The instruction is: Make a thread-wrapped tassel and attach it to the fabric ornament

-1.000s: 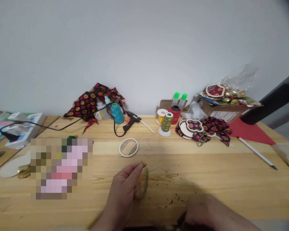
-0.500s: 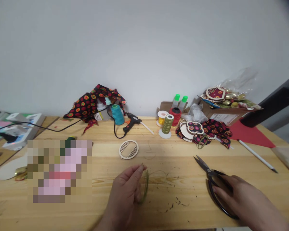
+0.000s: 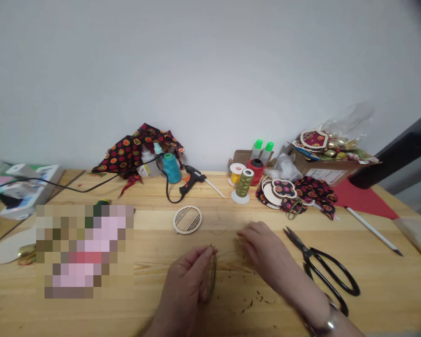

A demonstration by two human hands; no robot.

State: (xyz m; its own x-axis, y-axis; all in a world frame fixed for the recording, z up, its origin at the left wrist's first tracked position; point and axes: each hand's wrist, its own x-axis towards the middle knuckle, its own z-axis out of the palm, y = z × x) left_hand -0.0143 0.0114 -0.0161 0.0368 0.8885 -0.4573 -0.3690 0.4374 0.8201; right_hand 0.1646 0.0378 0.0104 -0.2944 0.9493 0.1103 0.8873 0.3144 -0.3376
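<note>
Pinched between the thumb and fingers of my left hand (image 3: 189, 276) is a loop of thin green cord (image 3: 213, 278), which hangs down beside the fingers. My right hand (image 3: 257, 243) is over the table just right of it, with bent fingertips pointing toward the cord; they are blurred, so I cannot tell if they grip anything. A fine thread (image 3: 228, 255) runs across the gap between the hands. Black-handled scissors (image 3: 308, 252) lie on the table to the right of my right hand, blades slightly apart. Beyond my left hand lies a round wooden lattice frame (image 3: 187, 220).
Behind are a glue gun (image 3: 192, 180), a teal thread cone (image 3: 171, 167), an olive spool (image 3: 244, 183) and a red spool (image 3: 256, 171). Fabric-covered pieces (image 3: 284, 188), a box (image 3: 323, 168) and a white pencil (image 3: 373, 230) are at right. Dark clippings (image 3: 256, 297) dot the tabletop.
My right hand has let go of the scissors, leaving them on the table, and has moved left toward my left hand. The left hand keeps its pinch on the green cord, slightly shifted.
</note>
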